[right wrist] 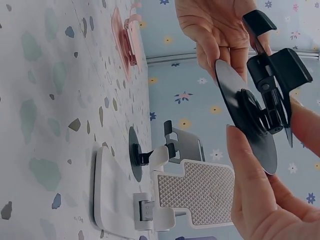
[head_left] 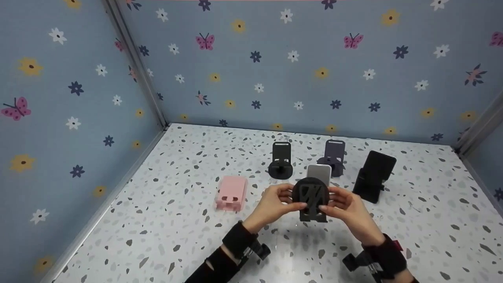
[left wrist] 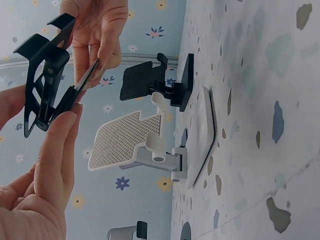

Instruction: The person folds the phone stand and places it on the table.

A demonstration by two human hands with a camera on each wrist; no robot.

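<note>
— What's being held there?

— A black phone stand (head_left: 311, 196), raised off the table (head_left: 157, 228). The left hand (head_left: 275, 205) pinches one side, thumb on the slotted frame (head_left: 312, 208) and fingers behind at the round base (right wrist: 231, 92). The right hand (head_left: 348, 206) grips the other side likewise.

— Which step is that, then?

— Working the hinge, I'd say: the frame sits at a close angle to the base. Whether it's being folded down or eased up, I can't tell.

— And the next move?

— To my mind, it calls for steadying the base while the frame swings, then a level set-down. The white stand (left wrist: 125, 140) is just beyond the grip, so a careless lowering might knock it.

— What else is about?

— Left of the grip, the pink stand (head_left: 232, 186), seemingly folded low. Right of it and farther out, a square-footed black stand (head_left: 378, 167), tilted. Past the white one, a dark round-based stand (head_left: 281, 150) off to the left and a purple stand (head_left: 334, 150) slightly right, both upright. Then the patterned wall (head_left: 275, 70).

— Any brand or lettering?

— None I can read on the held one, nor on the white one's textured plate. The farther stands are too small to judge. The wall shows only flowers and butterflies.
</note>
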